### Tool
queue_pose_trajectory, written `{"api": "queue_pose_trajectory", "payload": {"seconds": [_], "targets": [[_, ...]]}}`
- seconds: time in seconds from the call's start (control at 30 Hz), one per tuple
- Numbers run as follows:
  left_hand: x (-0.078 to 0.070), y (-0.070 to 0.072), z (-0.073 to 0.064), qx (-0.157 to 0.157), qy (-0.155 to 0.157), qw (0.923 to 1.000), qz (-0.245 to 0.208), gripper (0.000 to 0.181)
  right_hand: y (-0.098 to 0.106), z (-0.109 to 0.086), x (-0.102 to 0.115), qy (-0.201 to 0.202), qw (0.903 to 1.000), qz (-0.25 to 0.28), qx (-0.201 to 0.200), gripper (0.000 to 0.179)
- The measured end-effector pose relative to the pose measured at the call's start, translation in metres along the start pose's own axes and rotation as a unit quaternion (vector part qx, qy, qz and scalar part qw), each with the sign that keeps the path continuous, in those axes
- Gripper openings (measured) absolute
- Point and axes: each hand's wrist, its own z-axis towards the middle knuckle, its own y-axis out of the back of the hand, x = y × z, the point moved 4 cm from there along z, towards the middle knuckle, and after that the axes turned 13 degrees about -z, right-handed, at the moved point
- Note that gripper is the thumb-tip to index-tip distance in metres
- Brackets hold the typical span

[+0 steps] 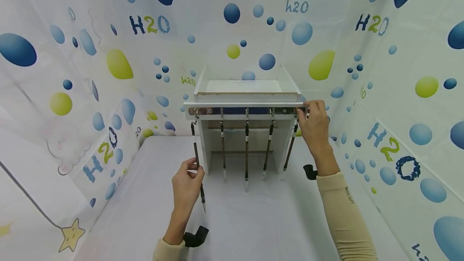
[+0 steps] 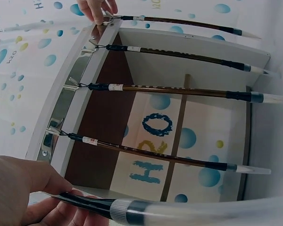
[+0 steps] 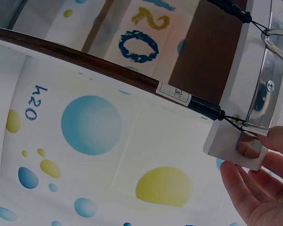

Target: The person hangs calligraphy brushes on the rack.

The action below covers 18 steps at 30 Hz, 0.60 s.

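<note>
A white stand [image 1: 204, 144] carries a metal hook rail [image 1: 233, 111] along its front. Calligraphy brushes with dark handles hang tip-down from its hooks. My left hand [image 1: 185, 186] pinches the leftmost brush [image 1: 196, 148] partway down its handle. Seen from the left wrist, this brush's clear cap [image 2: 203, 213] spans the lower edge. My right hand [image 1: 316, 126] grips the rail's right end, thumb at the last hook [image 3: 254, 129] and fingers around the end. From that hook the rightmost brush [image 3: 108, 68] hangs by its black loop, slanting in the head view.
Three more brushes, including the middle brush [image 1: 247, 152], hang between the hands. Behind the rail rises an open-topped white tray [image 1: 250, 96]. The white table surface [image 1: 253, 220] lies beneath, and sheets printed with bubbles [image 1: 232, 13] surround it. Black wrist cameras [image 1: 196, 237] sit on both wrists.
</note>
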Motion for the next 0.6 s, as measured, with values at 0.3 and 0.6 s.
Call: {"api": "queue_pose_trajectory", "payload": {"seconds": [0.3,0.6], "targets": [[-0.0022,0.0012,0.0041,-0.004,-0.015,0.9999,0.006,0.031,-0.0015,-0.0003,-0.0008,-0.002,1.0,-0.001,0.001,0.031],[-0.0038,0.0027,0.002,0.002,-0.01,0.9999,-0.001,0.032,-0.0023,0.0007,-0.0013,0.001,1.0,0.0,-0.001,0.031]]}}
